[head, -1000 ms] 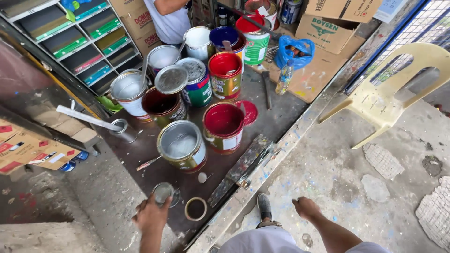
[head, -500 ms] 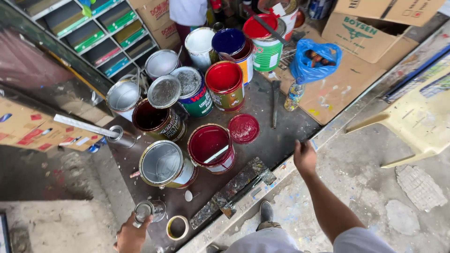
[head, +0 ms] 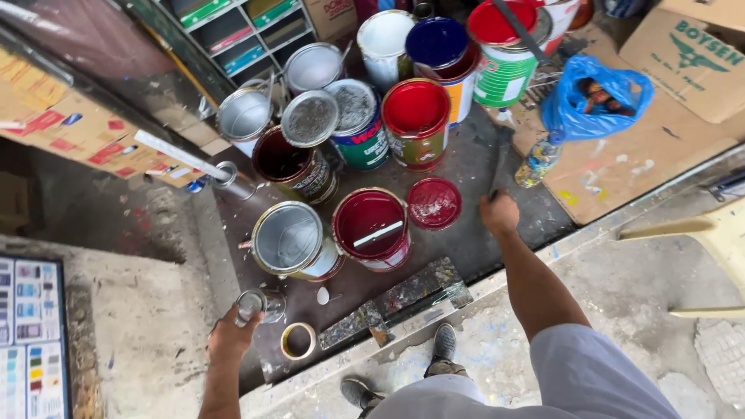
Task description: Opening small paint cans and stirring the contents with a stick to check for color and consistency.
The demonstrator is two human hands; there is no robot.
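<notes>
Head view looks down on a dark floor board (head: 466, 248) crowded with open paint cans. Nearest the person stand a can of grey paint (head: 291, 240) and, just to its right, a can of dark red paint (head: 372, 227) with a pale stir stick lying across its mouth; a red lid (head: 434, 203) lies flat beside that can. Behind them stand a can of brown paint (head: 285, 163) with a grey lid (head: 310, 118) tilted on its rim, a can of bright red paint (head: 416, 124), a blue one (head: 437, 43) and a white one (head: 386, 39). A blue plastic bag (head: 594, 97) rests on flattened cardboard (head: 644, 163) at the right, with a small bottle (head: 538, 161) leaning near it. A paint-smeared wooden plank (head: 396, 302) lies between the cans and the person's shoe (head: 444, 341), and a roll of tape (head: 298, 340) sits near the left hand. The left arm comes up from the lower edge, bent, and the left hand (head: 229, 335) is closed around a small glass jar (head: 252, 305), held low just in front of the grey can. The right arm stretches straight forward past the plank, and the right hand (head: 498, 211) is curled around the lower end of a dark hammer handle (head: 497, 167) lying on the board, just right of the red lid.
</notes>
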